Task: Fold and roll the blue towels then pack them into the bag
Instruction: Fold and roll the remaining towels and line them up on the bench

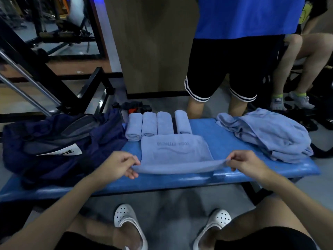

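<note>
A single floppy navy fabric bag (pixel 54 141) slumps on the left of the padded blue bench (pixel 225 141). Beside it, the left hand (pixel 119 166) and right hand (pixel 246 163) each pinch a near corner of one flat light-blue terry towel (pixel 174 154), its lifted near edge running left to right and its printed end pointing away. Behind it lie four rolled light-blue towels (pixel 149 123), long axes pointing away, and at the right sits one heap of loose light-blue towels (pixel 270 136), too tangled to count.

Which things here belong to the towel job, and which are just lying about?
Job: flat towel, pinched by left hand and right hand; four rolled towels; heaped towels; navy bag.
Lying about: black gear behind the bench; gym frame.
</note>
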